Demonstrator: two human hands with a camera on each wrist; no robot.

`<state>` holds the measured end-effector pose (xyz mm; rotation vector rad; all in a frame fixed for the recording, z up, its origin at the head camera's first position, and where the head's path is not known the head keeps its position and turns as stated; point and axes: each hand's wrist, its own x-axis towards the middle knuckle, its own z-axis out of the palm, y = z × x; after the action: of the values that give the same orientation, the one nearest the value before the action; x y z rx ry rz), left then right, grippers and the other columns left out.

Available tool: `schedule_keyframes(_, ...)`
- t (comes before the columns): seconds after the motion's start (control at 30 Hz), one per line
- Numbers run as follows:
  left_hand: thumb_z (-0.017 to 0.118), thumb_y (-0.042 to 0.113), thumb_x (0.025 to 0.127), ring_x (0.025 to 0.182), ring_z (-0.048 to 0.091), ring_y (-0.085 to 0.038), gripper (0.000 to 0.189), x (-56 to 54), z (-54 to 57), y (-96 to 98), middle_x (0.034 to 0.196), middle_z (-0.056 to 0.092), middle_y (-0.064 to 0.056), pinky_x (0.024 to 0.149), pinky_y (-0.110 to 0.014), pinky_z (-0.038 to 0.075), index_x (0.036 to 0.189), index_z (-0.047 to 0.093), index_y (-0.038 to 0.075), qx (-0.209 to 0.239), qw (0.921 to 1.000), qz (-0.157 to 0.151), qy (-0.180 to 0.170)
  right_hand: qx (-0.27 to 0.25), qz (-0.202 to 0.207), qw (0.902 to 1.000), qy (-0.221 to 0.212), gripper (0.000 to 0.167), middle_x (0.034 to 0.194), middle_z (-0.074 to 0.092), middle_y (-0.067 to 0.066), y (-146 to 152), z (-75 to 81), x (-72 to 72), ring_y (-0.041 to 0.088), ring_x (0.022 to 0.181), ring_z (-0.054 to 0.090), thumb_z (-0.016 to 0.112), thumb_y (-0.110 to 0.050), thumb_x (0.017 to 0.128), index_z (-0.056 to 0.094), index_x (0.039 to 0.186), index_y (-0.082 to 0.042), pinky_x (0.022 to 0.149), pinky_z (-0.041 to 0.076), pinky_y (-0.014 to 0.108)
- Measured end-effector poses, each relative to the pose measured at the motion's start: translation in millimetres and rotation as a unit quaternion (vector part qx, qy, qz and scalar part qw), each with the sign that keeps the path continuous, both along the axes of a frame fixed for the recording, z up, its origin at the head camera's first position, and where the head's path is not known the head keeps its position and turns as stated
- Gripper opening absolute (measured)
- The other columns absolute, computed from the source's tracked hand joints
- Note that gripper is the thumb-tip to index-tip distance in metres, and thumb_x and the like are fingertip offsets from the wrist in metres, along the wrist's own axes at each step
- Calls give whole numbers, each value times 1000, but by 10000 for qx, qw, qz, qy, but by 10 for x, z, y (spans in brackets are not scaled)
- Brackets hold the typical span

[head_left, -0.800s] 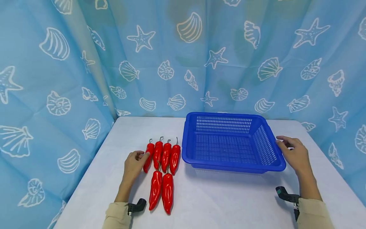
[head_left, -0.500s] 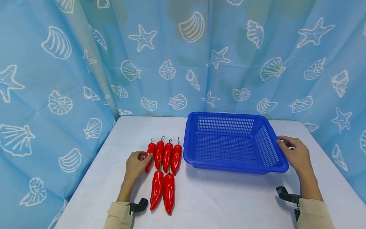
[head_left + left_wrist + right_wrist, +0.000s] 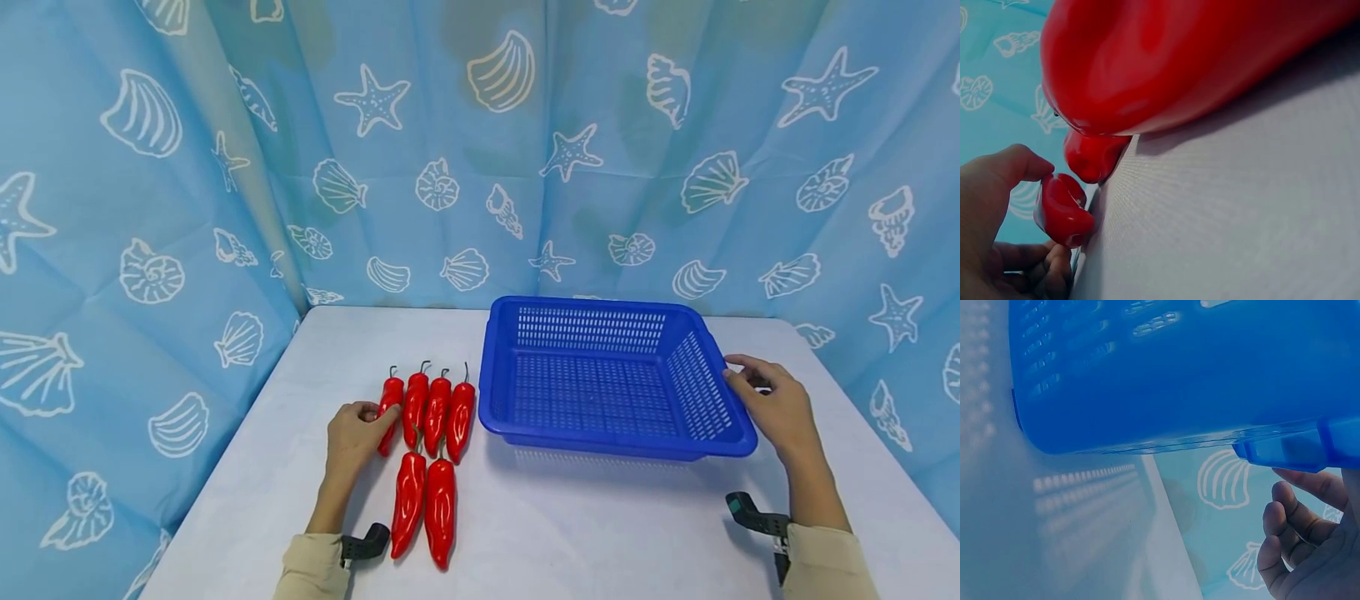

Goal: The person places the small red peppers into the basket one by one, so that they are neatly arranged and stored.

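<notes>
My left hand [image 3: 354,437] is at the leftmost red chili pepper [image 3: 391,397] of the back row. In the left wrist view its thumb lies on one side of the pepper [image 3: 1063,211] and the fingertips on the other, pinching it; it lies at or very near the table. Several more glossy red chili peppers [image 3: 437,412] lie close by, two of them in a front row [image 3: 440,512]. My right hand [image 3: 776,408] holds the right rim of a blue plastic basket [image 3: 615,446]. Its index finger is under the rim in the right wrist view; the thumb is largely hidden there.
A white cloth covers the table [image 3: 585,533]. Blue curtains [image 3: 450,125] with shell and starfish prints stand behind and at the sides. The basket has slotted walls and nothing inside. Each wrist carries a black camera mount [image 3: 366,543].
The left thumb has moved slightly right over the leftmost pepper and closed on it. The right hand stays at the basket rim. The head view has shifted a little.
</notes>
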<state>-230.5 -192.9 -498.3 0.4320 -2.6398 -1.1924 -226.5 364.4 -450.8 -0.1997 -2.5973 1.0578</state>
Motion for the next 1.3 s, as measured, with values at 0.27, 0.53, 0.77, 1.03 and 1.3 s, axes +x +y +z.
schedule_keyframes(0.27, 72, 39, 87, 81, 56, -23, 41, -18, 19, 8, 93, 61, -12, 61, -25, 44, 101, 68, 0, 134, 9999, 8, -68, -220, 157, 9996, -28, 53, 115, 53, 22, 58, -15, 3, 40, 109, 49, 52, -40, 103, 55, 141, -3, 90, 42, 64)
schedule_keyframes(0.53, 71, 42, 88, 86, 56, -25, 48, 9, 79, 32, 98, 61, -13, 62, -24, 45, 108, 67, -1, 311, 9993, -84, -173, -326, 427, 9980, -319, 58, 111, 54, 18, 123, 2, 10, 28, 98, 47, 52, -46, 102, 51, 146, -8, 80, 41, 47)
schedule_keyframes(0.77, 71, 44, 88, 89, 56, -26, 51, 80, 202, 93, 100, 60, -13, 69, -30, 52, 113, 67, -1, 431, 9990, -114, -98, -596, 593, 9956, -422, 60, 120, 57, 26, 143, 11, -30, 38, 112, 49, 53, -48, 101, 50, 147, -9, 92, 40, 69)
schedule_keyframes(1.03, 72, 49, 87, 94, 59, -27, 55, 117, 297, 156, 103, 62, -11, 75, -37, 58, 117, 66, 3, 623, 9972, -355, 210, -863, 669, 9924, -564, 61, 128, 54, 32, 160, 9, -50, 51, 123, 43, 53, -49, 101, 49, 148, -10, 96, 30, 77)
schedule_keyframes(1.3, 73, 43, 87, 97, 59, -27, 53, 213, 568, 299, 106, 63, -12, 81, -37, 57, 121, 65, 4, 950, 9940, -532, 99, -962, 687, 9908, -652, 62, 131, 52, 30, 169, -6, -76, 48, 122, 44, 52, -52, 100, 47, 150, -13, 94, 36, 73)
